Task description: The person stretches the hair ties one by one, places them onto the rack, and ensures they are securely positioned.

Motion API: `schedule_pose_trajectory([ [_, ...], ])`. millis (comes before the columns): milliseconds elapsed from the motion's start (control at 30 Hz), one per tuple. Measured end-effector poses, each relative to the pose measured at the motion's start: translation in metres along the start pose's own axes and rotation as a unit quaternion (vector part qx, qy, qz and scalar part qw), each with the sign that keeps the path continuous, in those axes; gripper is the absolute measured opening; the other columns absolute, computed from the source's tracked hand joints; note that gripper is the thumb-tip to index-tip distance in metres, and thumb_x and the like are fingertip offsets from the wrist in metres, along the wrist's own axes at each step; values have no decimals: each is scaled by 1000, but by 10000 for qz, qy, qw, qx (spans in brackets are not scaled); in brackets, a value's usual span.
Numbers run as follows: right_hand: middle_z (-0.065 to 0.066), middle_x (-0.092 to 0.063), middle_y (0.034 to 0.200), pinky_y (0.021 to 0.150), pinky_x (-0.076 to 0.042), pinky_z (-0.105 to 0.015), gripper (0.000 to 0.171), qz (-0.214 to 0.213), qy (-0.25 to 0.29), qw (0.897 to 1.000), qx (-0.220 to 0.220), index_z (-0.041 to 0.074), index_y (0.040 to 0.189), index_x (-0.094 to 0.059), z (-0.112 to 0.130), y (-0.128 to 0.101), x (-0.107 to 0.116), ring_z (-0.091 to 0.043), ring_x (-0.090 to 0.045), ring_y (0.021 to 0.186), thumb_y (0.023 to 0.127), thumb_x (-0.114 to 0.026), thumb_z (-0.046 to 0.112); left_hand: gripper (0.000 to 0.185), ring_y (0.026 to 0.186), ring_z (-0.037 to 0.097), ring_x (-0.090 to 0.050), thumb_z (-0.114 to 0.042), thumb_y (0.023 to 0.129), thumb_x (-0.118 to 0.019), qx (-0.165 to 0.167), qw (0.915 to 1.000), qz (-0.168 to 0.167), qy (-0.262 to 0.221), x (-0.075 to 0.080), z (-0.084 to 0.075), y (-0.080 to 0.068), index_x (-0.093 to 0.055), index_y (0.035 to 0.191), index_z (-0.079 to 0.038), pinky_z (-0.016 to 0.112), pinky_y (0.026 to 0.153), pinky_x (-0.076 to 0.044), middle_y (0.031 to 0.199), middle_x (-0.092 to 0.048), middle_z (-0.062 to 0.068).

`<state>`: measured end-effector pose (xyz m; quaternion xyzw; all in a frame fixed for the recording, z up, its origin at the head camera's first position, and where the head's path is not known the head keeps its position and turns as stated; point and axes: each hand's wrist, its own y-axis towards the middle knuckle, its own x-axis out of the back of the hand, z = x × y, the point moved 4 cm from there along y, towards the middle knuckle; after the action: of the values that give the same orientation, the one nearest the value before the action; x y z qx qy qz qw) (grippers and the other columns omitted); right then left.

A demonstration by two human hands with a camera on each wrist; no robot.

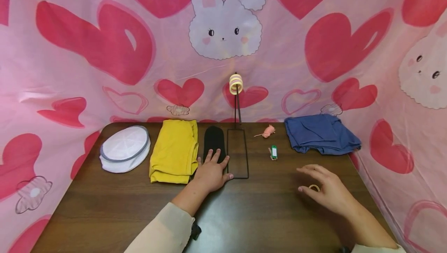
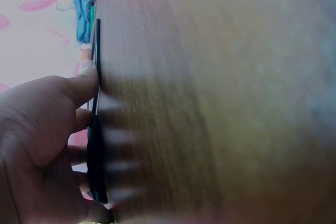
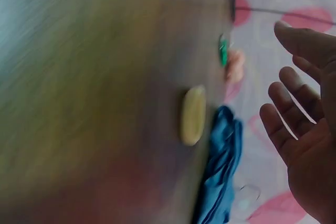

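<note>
The right hand (image 1: 328, 191) hovers open over the table (image 1: 104, 214), fingers spread and relaxed, gripping nothing; a yellow ring (image 1: 314, 187) lies on the wood just under its fingers. The right wrist view shows the ring (image 3: 192, 115) flat on the table with the palm (image 3: 307, 129) apart from it. The left hand (image 1: 211, 171) lies flat and open, fingers straight, resting on the black cloth (image 1: 214, 138) with its thumb at the edge of the wire stand's base (image 1: 238, 154).

The stand's upright already carries a stack of rings (image 1: 236, 84) at its top. The step in hand looks like picking up the loose ring. That likely calls for lowering the right fingers and pinching it, while the left hand steadies the base.
</note>
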<state>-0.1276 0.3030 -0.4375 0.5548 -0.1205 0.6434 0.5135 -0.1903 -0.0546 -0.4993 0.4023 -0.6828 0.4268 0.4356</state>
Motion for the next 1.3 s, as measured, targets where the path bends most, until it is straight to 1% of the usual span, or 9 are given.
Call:
schedule_pose_trajectory([
  [100,-1,-70,120,102,-28,-6,64,110,-90,9999,10,16,124,-74,-11,-11,-2,-21,-62,110,65,-98,16,74,159,36,-9,-65,98,-55,-7,10000,-9,-18,0,0,0,-39,162,-31,72,119,-11,172,-20,9],
  [267,-7,-71,119,105,-18,-5,69,373,-115,9992,113,9,123,-73,-25,-24,-4,-25,-57,111,60,-99,16,74,159,37,-9,-65,98,-55,-16,10000,-30,-5,-1,0,1,-40,161,-30,72,119,-11,172,-20,10],
  [333,-6,-71,119,105,-25,-13,70,494,-240,9985,88,9,123,-73,-29,-29,-4,-26,-57,111,58,-99,16,74,159,37,-9,-65,98,-55,-27,10000,-29,5,-2,0,2,-40,161,-30,72,119,-12,172,-20,10],
  [400,-6,-71,118,104,-36,-28,71,627,-374,9973,11,9,123,-73,-33,-32,-4,-28,-59,110,58,-99,17,74,159,37,-9,-66,98,-55,-30,10000,-21,27,-3,0,3,-40,161,-31,72,118,-12,172,-20,10],
  [533,-3,-73,114,85,-47,-51,68,894,-628,9937,-241,13,122,-74,-40,-37,-4,-29,-62,106,59,-99,20,74,159,37,-9,-66,98,-55,-24,10000,-4,52,-4,0,4,-40,162,-31,72,119,-12,172,-20,10],
  [800,2,-74,108,86,-48,-37,57,737,-649,9952,-18,14,117,-77,-39,-32,-9,-23,-66,99,63,-96,12,74,159,37,-9,-66,98,-55,9,10000,8,55,-3,0,2,-39,162,-31,72,119,-12,172,-20,9],
  [1033,5,-73,106,82,-54,-43,51,952,-551,9939,-109,14,117,-77,-31,-22,-19,-19,-67,97,69,-94,15,74,159,37,-9,-66,98,-55,5,10000,7,76,-2,-1,2,-39,162,-31,72,119,-12,172,-20,10],
  [1200,12,-69,96,76,-55,-38,42,1077,-349,9935,79,12,115,-77,-20,-6,-27,-7,-63,89,75,-90,8,74,159,37,-9,-66,98,-54,4,10000,6,88,-2,0,2,-39,162,-31,72,119,-12,172,-20,10],
  [1300,15,-66,92,78,-55,-39,39,1221,-280,9920,126,11,115,-77,-12,6,-32,-6,-62,89,78,-86,6,74,159,37,-9,-66,98,-54,3,10000,7,83,-2,0,2,-39,162,-31,72,119,-12,172,-20,9],
])
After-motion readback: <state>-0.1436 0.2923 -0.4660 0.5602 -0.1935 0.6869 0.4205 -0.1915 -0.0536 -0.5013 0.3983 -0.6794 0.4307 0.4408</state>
